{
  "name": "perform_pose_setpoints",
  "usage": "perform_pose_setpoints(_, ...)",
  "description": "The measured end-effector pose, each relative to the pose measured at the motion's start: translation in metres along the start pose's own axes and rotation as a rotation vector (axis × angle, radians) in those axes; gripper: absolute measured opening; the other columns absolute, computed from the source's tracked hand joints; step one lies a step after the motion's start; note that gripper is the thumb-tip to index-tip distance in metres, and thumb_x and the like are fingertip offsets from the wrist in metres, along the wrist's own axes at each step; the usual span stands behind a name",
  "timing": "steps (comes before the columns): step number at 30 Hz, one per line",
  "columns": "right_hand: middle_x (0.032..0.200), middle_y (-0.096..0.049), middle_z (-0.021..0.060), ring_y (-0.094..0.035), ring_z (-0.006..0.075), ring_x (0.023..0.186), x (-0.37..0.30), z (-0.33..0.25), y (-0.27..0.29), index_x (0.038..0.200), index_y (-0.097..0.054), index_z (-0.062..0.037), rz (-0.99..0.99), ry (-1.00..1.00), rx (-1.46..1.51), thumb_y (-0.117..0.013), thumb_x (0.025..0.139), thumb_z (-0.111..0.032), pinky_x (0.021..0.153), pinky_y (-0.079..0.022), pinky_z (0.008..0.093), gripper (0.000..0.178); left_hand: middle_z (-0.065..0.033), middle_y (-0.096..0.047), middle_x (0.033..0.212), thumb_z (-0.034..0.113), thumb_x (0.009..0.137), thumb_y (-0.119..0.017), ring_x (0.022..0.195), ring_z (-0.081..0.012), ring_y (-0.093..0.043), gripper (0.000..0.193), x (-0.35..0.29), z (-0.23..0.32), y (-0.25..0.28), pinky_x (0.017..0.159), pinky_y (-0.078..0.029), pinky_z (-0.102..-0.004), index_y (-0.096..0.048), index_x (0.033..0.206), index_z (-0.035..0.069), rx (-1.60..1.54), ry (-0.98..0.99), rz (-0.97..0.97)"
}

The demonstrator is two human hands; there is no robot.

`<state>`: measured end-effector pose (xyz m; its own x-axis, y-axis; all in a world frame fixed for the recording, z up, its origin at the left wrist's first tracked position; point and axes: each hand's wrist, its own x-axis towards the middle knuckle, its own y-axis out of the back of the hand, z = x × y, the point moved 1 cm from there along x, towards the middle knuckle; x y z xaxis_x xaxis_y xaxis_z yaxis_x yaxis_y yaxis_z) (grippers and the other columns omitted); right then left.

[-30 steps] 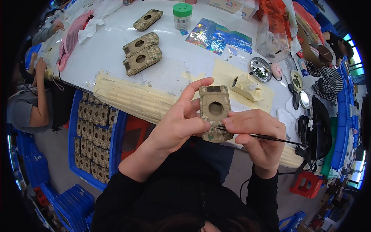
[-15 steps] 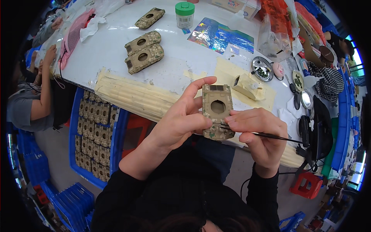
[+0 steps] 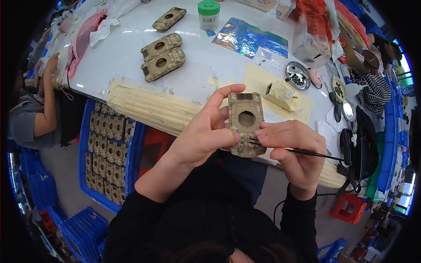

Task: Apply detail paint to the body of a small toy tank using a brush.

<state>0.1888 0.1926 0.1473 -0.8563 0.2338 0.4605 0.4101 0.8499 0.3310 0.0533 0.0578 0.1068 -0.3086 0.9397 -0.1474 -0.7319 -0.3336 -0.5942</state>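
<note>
My left hand (image 3: 205, 136) is closed round a camouflage toy tank hull (image 3: 245, 105), holding it up near the table's front edge. The hull has a round hole in its top, and the left thumb presses its side near the lower end. My right hand (image 3: 298, 147) pinches slim black tweezers (image 3: 313, 153). Their thin tips touch or hover just over the hull's lower part, beside the left thumb; whether anything sits between them is too small to tell. Right fingertips rest against the hull's right edge.
Several similar hulls (image 3: 163, 65) lie on the white table, more in a blue crate (image 3: 131, 175) at lower left. Behind my hands stand a masking-taped block (image 3: 283, 97), a metal dish of dark green bits (image 3: 298, 75) and a green-lidded jar (image 3: 208, 15). Another person's arm (image 3: 46, 101) is at left.
Both hands keep nearly the same pose; the hull has tilted or shifted very slightly. At the left, the other person's arm and hand have moved a little.
</note>
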Motion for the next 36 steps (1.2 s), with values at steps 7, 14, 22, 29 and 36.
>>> perform_pose_setpoints(7, 0.086, -0.071, 0.0106, -0.068, 0.0247, 0.081, -0.0017, 0.0044, -0.0007, 0.089, -0.07, 0.0009, 0.028, -0.014, 0.012, -0.075, 0.077, -0.008, 0.084, -0.055, 0.0368, 0.016, -0.0224, -0.049, 0.13, 0.004, 0.07, -0.055, 0.119, -0.029, -0.054, 0.086, 0.001, -0.0002, 0.0044, 0.1, -0.045, -0.0379, -0.019, 0.149, 0.005, -0.038, 0.057, 0.0)
perform_pose_setpoints(14, 0.087, -0.071, 0.01, -0.067, 0.0228, 0.079, -0.0007, 0.0058, 0.0007, 0.091, -0.07, 0.0007, 0.035, -0.048, 0.014, -0.074, 0.078, -0.007, 0.081, -0.053, 0.0336, 0.016, -0.0246, -0.049, 0.13, 0.005, 0.075, -0.052, 0.118, -0.029, -0.055, 0.081, 0.0011, 0.0, 0.0068, 0.095, -0.05, -0.0402, -0.018, 0.149, 0.004, -0.157, 0.084, -0.006)
perform_pose_setpoints(22, 0.087, -0.071, 0.0092, -0.067, 0.0225, 0.078, -0.0011, 0.0069, -0.0009, 0.09, -0.07, 0.0004, 0.04, -0.031, -0.006, -0.074, 0.079, -0.008, 0.08, -0.053, 0.0327, 0.015, -0.0258, -0.051, 0.129, 0.005, 0.077, -0.051, 0.118, -0.0306, -0.056, 0.08, 0.001, -0.0017, 0.0071, 0.098, -0.048, -0.0413, -0.017, 0.149, 0.003, -0.183, 0.081, -0.023)
perform_pose_setpoints(29, 0.086, -0.071, 0.0092, -0.067, 0.0226, 0.078, 0.0009, 0.0067, -0.001, 0.09, -0.07, 0.0, 0.042, -0.018, -0.006, -0.075, 0.079, -0.008, 0.076, -0.052, 0.0314, 0.015, -0.0263, -0.05, 0.13, 0.006, 0.077, -0.051, 0.118, -0.0318, -0.055, 0.079, 0.0014, -0.0012, 0.0069, 0.099, -0.048, -0.0421, -0.017, 0.148, 0.002, -0.197, 0.083, -0.03)
perform_pose_setpoints(36, 0.086, -0.071, 0.0092, -0.067, 0.023, 0.078, 0.0012, 0.006, -0.0016, 0.089, -0.07, -0.0001, 0.043, -0.022, -0.019, -0.075, 0.078, -0.008, 0.076, -0.052, 0.0314, 0.015, -0.0261, -0.049, 0.131, 0.005, 0.077, -0.051, 0.119, -0.0322, -0.055, 0.079, 0.0017, -0.0008, 0.0071, 0.099, -0.048, -0.0429, -0.017, 0.148, 0.002, -0.211, 0.08, -0.04)
